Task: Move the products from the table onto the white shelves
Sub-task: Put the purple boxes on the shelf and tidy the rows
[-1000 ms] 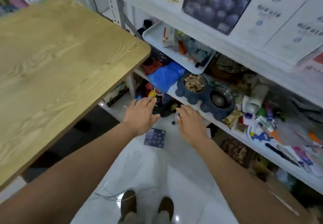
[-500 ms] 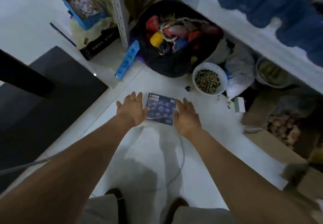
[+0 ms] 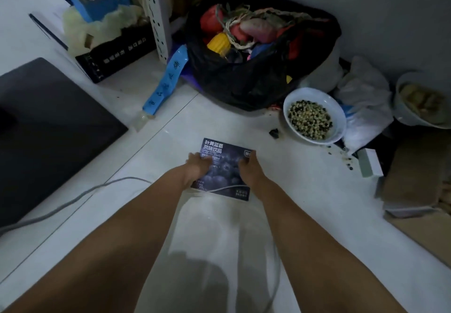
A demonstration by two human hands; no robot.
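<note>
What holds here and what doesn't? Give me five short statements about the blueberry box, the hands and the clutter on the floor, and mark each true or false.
1. The blueberry box lies on the floor, not on a shelf. True.
2. Only one hand touches the box. False: the left hand and the right hand hold it, one at each side.
3. The white bowl is empty. False: it holds mixed dark and pale pieces.
4. The black bag is open, with colourful items inside. True.
5. A grey cable runs across the box's near end. True.
</note>
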